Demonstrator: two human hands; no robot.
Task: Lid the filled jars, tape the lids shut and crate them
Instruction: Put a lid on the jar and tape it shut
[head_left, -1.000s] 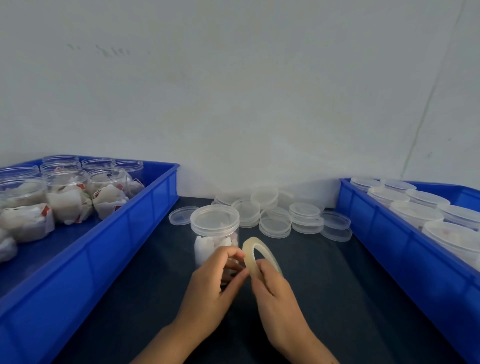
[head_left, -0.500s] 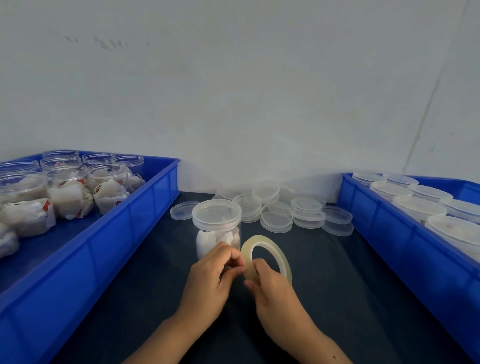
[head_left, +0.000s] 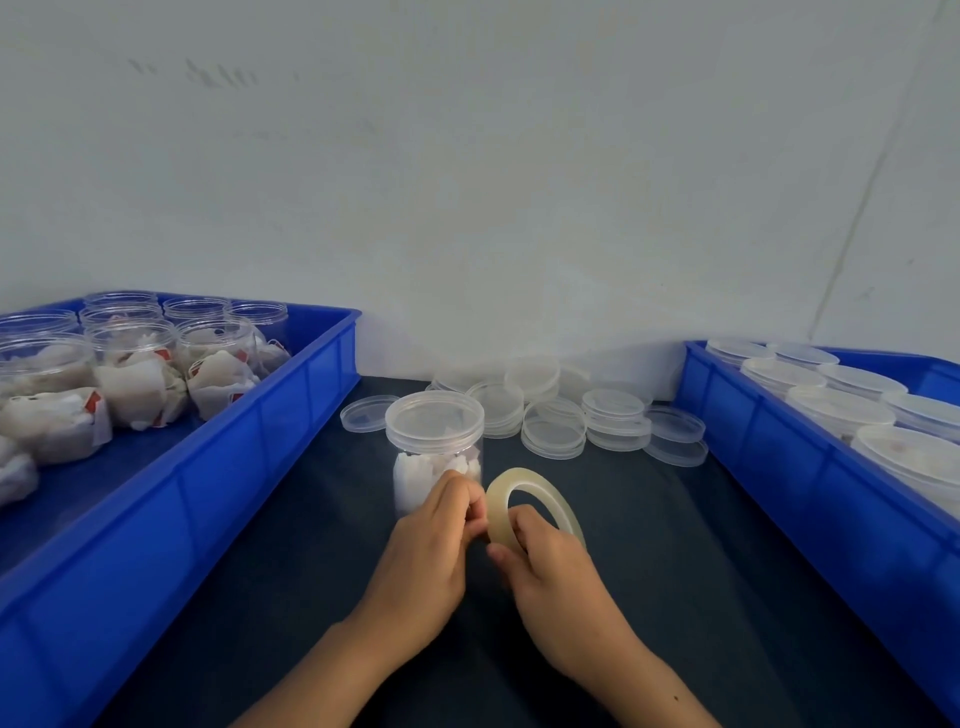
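Both forearms reach forward; the left hand (head_left: 431, 540) pinches with curled fingers, and the right hand (head_left: 550, 561) curls closed beside it.

The jar (head_left: 434, 452) was clear, smooth plastic, its lid (head_left: 434, 417) faintly frosted. The loose lids (head_left: 558, 415) behind it had the same translucent sheen. Both crates (head_left: 218, 467) were glossy blue moulded plastic. The tape roll (head_left: 535, 499) looked yellowish and semi-transparent (slick on its face). The table cover (head_left: 675, 571) appeared dark, matt cloth; the wall (head_left: 467, 182) was matt, scuffed paint.
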